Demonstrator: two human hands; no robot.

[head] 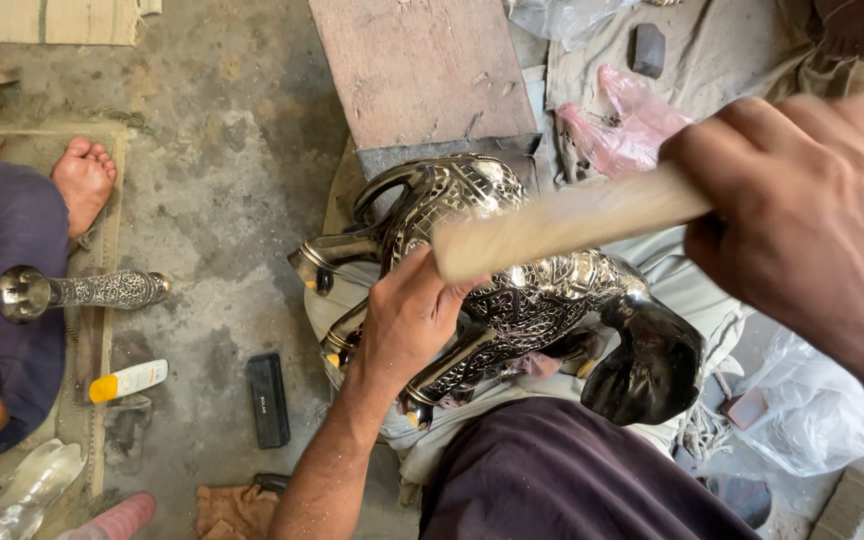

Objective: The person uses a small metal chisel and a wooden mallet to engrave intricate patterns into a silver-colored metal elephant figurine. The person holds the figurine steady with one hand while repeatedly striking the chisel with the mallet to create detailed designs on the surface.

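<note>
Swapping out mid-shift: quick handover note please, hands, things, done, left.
Left hand: pressed on the engraved silver-and-black metal animal figure, steadying it on the lap.
Right hand: gripping a pale wooden handle, blurred, raised over the figure; its head is out of view.
Done: engraved pattern covers the body.
Left: cannot tell from this view.
Nearby: wooden block ahead; another person's bare foot to the left.
</note>
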